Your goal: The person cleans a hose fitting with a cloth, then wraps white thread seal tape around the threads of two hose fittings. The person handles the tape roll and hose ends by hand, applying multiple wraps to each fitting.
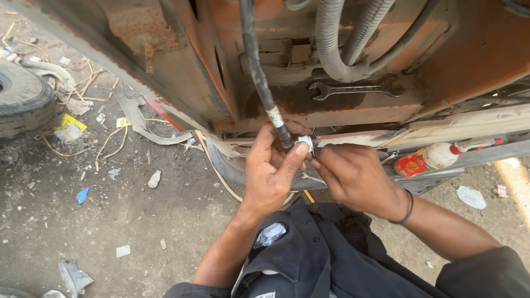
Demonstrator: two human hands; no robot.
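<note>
A black rubber hose (255, 66) hangs down from the rusty orange vehicle frame (353, 110) and ends in a metal fitting wrapped in white tape (307, 142). My left hand (271, 171) grips the hose's lower end, thumb pressed on the white fitting. My right hand (353, 176), a black band on its wrist, pinches the fitting from the right side with its fingertips. Both hands meet just below the frame's edge.
A spanner (353, 88) lies on a ledge of the frame under grey corrugated hoses (342, 49). A small red and white bottle (425, 160) rests on a rail at the right. A tyre (22, 99) lies at the left; litter covers the dirt ground (127, 209).
</note>
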